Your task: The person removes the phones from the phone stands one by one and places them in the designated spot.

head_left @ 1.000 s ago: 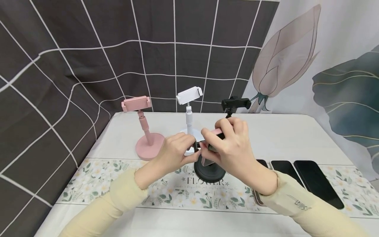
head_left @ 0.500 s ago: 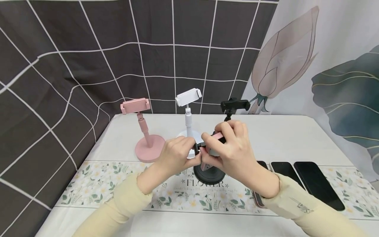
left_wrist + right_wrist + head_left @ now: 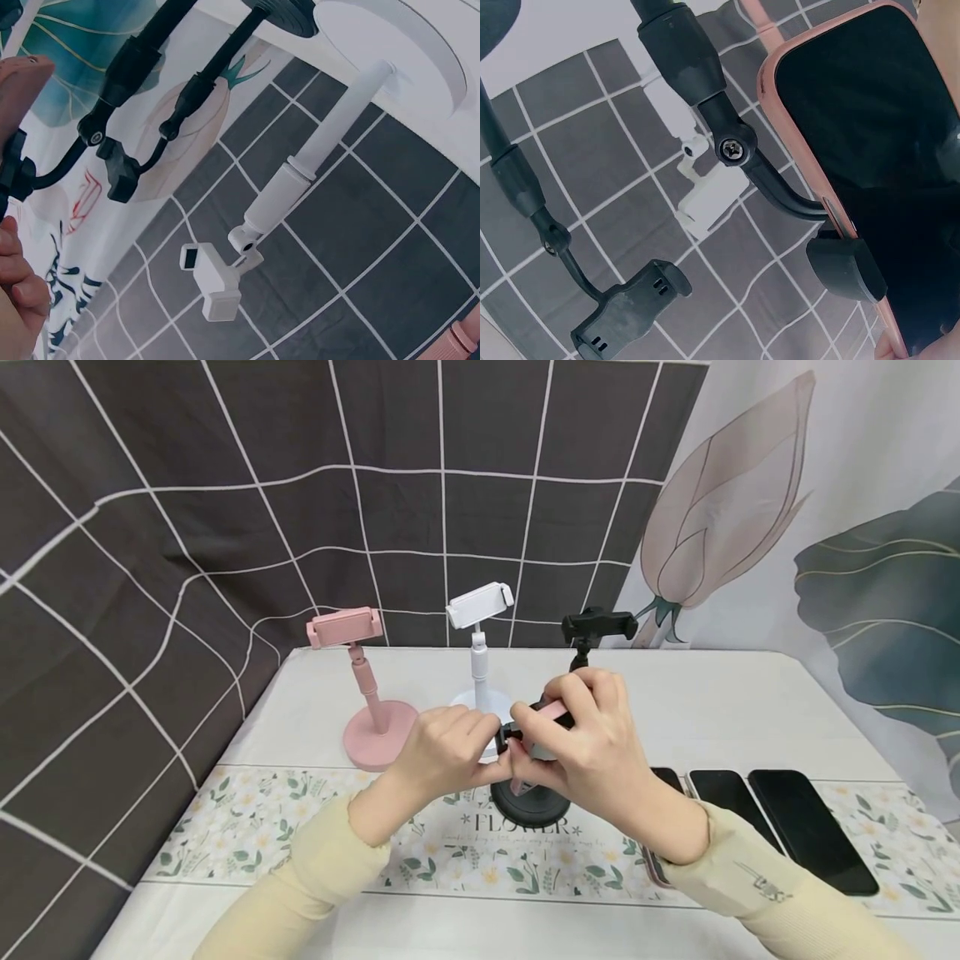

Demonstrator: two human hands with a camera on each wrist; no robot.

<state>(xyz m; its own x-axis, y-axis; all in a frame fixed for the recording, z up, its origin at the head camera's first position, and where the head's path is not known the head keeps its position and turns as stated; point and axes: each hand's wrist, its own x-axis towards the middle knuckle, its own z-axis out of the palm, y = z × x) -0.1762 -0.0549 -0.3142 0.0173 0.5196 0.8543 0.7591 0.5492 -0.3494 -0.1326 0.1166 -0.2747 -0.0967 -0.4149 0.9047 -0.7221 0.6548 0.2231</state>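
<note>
At worktop (image 3: 675,710) centre, your right hand (image 3: 592,743) grips pink-cased phone (image 3: 551,710), fingers curled round its edges, seating it in clamp of near black stand (image 3: 528,802). Your left hand (image 3: 442,752) pinches clamp's left end, likely to brace it while phone slides in. Right wrist view: clamp jaw already hooks phone edge. Pink stand (image 3: 360,693), white stand (image 3: 478,643), far black stand (image 3: 596,627) wait behind, clamps bare. Three dark phones (image 3: 757,814) lie flat at your right, within reach.
</note>
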